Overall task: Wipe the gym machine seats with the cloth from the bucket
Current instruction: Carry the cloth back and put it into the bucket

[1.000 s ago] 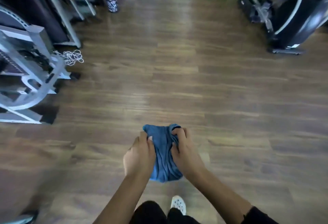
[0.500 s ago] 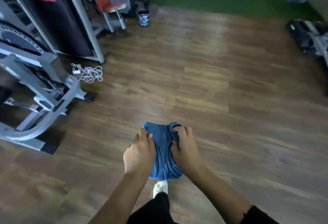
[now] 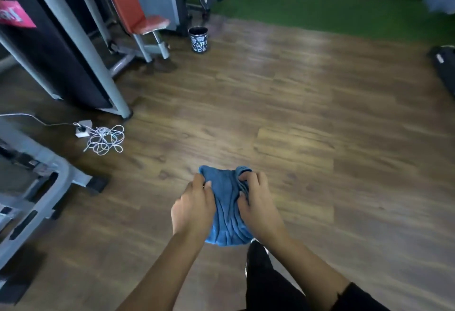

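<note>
Cloth [image 3: 225, 202], blue, bunched above wood floor [image 3: 295, 113]; left grip [image 3: 193, 208] and right grip [image 3: 259, 206] both curled round it. Red seat [image 3: 151, 23], patterned bucket [image 3: 198, 39] well ahead.

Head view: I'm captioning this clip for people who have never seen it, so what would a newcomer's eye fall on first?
First the bunched blue cloth, low in the middle, gripped on either side by the left hand and the right hand. Next the red seat of the machine at upper left, with the patterned bucket on the wooden floor just right of it. A tangle of white cable lies at left.
</note>
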A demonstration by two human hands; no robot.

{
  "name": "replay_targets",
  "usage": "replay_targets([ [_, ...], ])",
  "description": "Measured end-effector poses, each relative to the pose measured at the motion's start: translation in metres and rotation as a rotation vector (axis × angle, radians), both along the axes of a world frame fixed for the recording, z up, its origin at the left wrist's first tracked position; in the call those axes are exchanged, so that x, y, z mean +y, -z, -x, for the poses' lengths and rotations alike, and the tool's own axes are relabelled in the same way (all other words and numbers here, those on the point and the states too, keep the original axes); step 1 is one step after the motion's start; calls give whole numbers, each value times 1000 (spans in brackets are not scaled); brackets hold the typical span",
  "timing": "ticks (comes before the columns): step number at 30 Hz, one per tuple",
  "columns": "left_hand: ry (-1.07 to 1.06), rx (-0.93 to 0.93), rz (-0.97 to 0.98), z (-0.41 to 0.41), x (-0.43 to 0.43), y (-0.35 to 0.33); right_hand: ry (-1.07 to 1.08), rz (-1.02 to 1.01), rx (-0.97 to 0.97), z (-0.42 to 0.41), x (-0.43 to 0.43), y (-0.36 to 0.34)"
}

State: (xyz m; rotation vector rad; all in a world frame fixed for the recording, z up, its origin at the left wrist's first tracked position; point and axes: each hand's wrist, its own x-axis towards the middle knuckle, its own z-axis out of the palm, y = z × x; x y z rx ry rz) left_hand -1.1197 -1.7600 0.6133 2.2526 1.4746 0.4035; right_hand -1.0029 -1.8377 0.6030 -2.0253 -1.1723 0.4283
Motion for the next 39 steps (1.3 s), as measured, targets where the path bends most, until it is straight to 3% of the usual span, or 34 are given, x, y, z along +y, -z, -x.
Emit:
replay_targets([
  [6, -107, -66, 58, -144, 125, -21, -126, 28, -35, -152, 143, -22],
  [13, -225, -76, 84, -264, 294, -15, -184, 30, 12, -274, 319, -20],
  [24, -150, -78, 66, -432, 640, -13, -196, -20, 3, -445, 659, -12],
  [39, -182, -93, 25, -670, 1032, -2, -187, -34, -13, -686, 1060, -4],
])
